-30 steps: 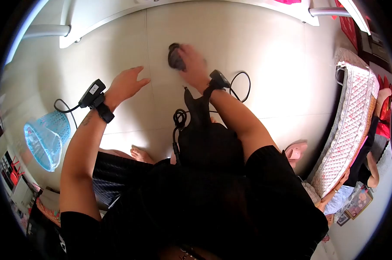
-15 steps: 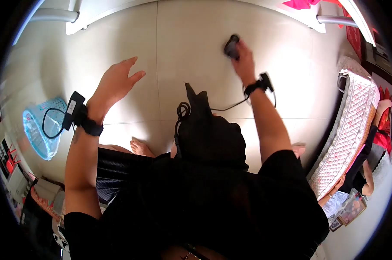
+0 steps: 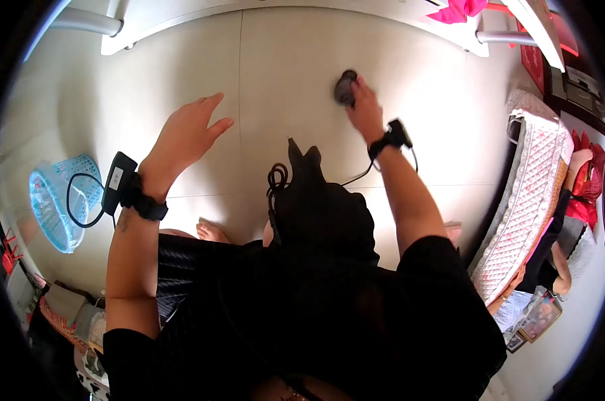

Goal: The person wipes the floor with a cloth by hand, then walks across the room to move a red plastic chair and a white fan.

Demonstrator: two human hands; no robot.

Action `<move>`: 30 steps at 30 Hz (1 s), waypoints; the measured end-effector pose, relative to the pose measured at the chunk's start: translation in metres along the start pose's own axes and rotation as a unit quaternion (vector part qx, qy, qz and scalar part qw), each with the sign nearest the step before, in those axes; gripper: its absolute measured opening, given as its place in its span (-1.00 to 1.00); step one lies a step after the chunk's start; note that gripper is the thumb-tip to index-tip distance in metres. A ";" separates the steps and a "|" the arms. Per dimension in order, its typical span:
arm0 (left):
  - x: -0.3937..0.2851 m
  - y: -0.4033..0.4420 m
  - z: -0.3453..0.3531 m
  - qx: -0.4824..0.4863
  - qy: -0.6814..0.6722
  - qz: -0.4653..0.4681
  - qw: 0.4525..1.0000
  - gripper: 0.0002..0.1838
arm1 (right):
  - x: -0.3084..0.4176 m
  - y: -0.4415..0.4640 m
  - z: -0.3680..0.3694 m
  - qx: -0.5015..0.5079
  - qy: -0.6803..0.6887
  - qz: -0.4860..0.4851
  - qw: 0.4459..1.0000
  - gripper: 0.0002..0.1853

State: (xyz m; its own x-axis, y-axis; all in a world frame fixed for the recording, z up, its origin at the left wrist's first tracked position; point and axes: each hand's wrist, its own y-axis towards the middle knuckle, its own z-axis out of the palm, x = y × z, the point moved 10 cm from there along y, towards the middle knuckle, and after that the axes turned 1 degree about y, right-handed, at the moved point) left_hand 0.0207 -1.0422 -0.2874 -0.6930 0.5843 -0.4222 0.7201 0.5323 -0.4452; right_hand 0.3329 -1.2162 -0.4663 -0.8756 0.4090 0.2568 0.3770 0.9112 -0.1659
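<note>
My right hand (image 3: 367,115) is closed around one side of a small dark rounded object (image 3: 345,88), held over the tiled floor; blur hides what kind of thing it is. With fingers stretched out and thumb apart, my left hand (image 3: 190,130) hangs over the floor and holds nothing. Each wrist wears a black strap carrying a small black device; the left device (image 3: 120,180) has a looped cable, and a cable also runs from the right device (image 3: 398,132).
A blue plastic basket (image 3: 37,212) with a clear liner stands at left. Ahead is a white furniture edge (image 3: 175,27) on grey legs. A quilted pink-and-white sofa cover (image 3: 516,207) runs along the right, with another person's arm (image 3: 561,269) beyond it. Black fabric (image 3: 316,214) hangs before me.
My right hand has moved left and nearer to me with the dark object. My left hand has shifted slightly right, still stretched out. The camera view has turned a little.
</note>
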 end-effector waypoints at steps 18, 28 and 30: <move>0.010 -0.021 -0.015 -0.031 0.018 -0.002 0.999 -0.43 | 0.106 -0.108 0.034 -0.025 0.117 -0.117 0.986 -0.21; 0.021 -0.026 -0.007 -0.032 0.019 -0.015 0.999 -0.44 | 0.165 -0.008 0.046 0.001 0.028 -0.215 0.976 -0.28; 0.021 -0.031 -0.009 -0.004 0.012 -0.053 0.999 -0.43 | 0.152 0.032 0.023 -0.084 0.059 -0.199 0.975 -0.32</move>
State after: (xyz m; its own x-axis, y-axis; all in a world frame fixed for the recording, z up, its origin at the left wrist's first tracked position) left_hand -0.0160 -1.0413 -0.2757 -0.7638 0.5394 -0.3545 0.6438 0.5963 -0.4796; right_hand 0.2052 -1.1258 -0.4543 -0.9258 0.0160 0.3776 0.0681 0.9898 0.1249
